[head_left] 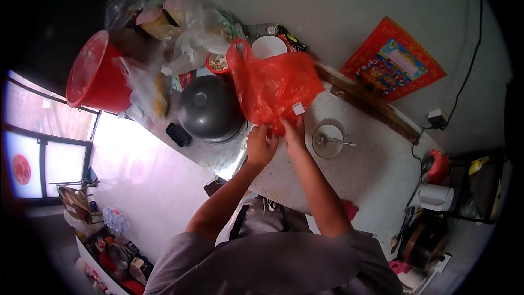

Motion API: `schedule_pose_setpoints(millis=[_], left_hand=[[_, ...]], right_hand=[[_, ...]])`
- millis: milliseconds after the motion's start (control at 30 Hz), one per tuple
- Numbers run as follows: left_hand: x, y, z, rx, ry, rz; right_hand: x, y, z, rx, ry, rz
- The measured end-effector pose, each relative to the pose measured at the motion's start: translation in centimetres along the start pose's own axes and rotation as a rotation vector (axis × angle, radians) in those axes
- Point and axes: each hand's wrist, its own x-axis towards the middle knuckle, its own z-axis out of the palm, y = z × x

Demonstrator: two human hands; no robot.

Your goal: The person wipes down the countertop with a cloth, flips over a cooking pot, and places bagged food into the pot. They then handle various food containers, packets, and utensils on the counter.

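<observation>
A thin red plastic bag [278,84] lies spread over the far part of the counter, its gathered end toward me. My left hand [262,145] pinches that gathered end from the left. My right hand [293,131] grips it from the right, close beside the left one. A small white tag shows on the bag above my right hand. To the left sits an upturned dark metal bowl [210,110]. Right of my hands stands a white bowl [328,150] with a spoon [343,142] in it.
A red bucket [97,74], clear plastic bags [191,38] and a small black object [178,135] are at the left. Behind the red bag stands a white container [269,47]. A wooden strip [376,108] edges the counter [360,180] along the wall.
</observation>
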Motion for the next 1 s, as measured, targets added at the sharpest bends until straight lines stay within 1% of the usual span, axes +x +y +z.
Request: schedule_pose_setpoints(millis=[33,133,167,233,267,333,367,400,433,467,500,533,567,633,667,700,733,767,800,833,867,900,933,967,1000], left_hand=[[-0.6,0.0,-0.2,-0.013,-0.058,-0.048],[-1.3,-0.1,0.1,0.066,0.257,0.025],[-1.6,-0.9,0.6,-0.115,0.244,-0.016],[-2.1,-1.7,0.9,-0.475,0.21,-0.092],[-2.9,-2.1,0.9,-0.631,0.103,-0.171],[-4.1,0.3,-0.8,-0.942,-0.12,-0.328],[-5.2,-0.2,-0.2,-0.827,-0.091,-0.268],[-6.2,-0.1,0.0,-0.788,-0.039,-0.256],[-7.1,-0.1,0.2,-0.747,0.013,-0.249],[-8.2,-0.1,0.4,-0.706,0.065,-0.241],[-9.1,0.9,0.4,-0.826,0.169,-0.271],[-10.2,0.7,0.5,-0.769,0.201,-0.279],[-11.3,0.2,0.5,-0.711,0.23,-0.288],[-13.5,0.3,0.9,-0.639,0.27,-0.267],[-14.6,0.3,1.0,-0.54,0.21,-0.181],[-15.7,0.3,0.8,-0.438,0.152,-0.096],[-16.1,1.6,-0.2,-0.335,0.097,-0.013],[-16.9,3.1,-1.4,-0.35,-0.064,-0.028],[-17.5,2.5,-1.5,-0.373,-0.106,-0.008],[-18.2,1.5,-1.5,-0.397,-0.146,0.01],[-19.1,0.4,-1.6,-0.421,-0.186,0.026],[-19.2,0.9,-2.8,-0.376,-0.169,0.088],[-20.1,0.6,-3.1,-0.437,-0.104,0.012],[-21.0,0.3,-3.3,-0.497,-0.038,-0.062],[-21.4,0.6,-3.9,-0.557,0.027,-0.132]], right_hand=[[-0.3,0.5,-0.8,-0.064,-0.024,-0.041],[-1.4,1.5,-2.9,-0.004,-0.019,0.149],[-2.0,1.8,-3.3,0.032,-0.011,0.17],[-3.5,1.5,-3.6,0.025,-0.071,0.277],[-4.4,1.5,-3.9,0.024,-0.098,0.33],[-6.0,1.9,-4.9,-0.03,-0.184,0.372],[-6.8,2.1,-5.6,-0.05,-0.209,0.403],[-7.9,2.0,-6.0,-0.07,-0.235,0.438],[-8.7,2.9,-7.0,-0.08,-0.277,0.412],[-10.0,3.3,-7.8,-0.071,-0.242,0.368],[-11.5,2.8,-8.0,-0.063,-0.207,0.319],[-13.0,2.0,-8.2,-0.054,-0.171,0.272],[-14.4,1.0,-8.5,-0.114,-0.176,0.352],[-16.7,0.5,-9.2,0.127,-0.261,0.508],[-17.8,0.1,-9.5,0.247,-0.303,0.587],[-18.5,-1.4,-9.2,0.301,-0.365,0.658],[-18.6,-0.6,-9.5,0.273,-0.377,0.605],[-18.5,0.9,-9.9,0.245,-0.391,0.555],[-18.5,1.8,-9.8,0.217,-0.408,0.503],[-19.0,1.2,-8.8,0.21,-0.335,0.403],[-19.3,1.3,-8.6,0.211,-0.336,0.366],[-19.5,1.4,-8.5,0.211,-0.336,0.328],[-19.7,1.6,-8.5,0.212,-0.336,0.29],[-19.6,2.4,-8.4,0.2,-0.276,0.267],[-19.5,3.1,-8.3,0.139,-0.281,0.216]])
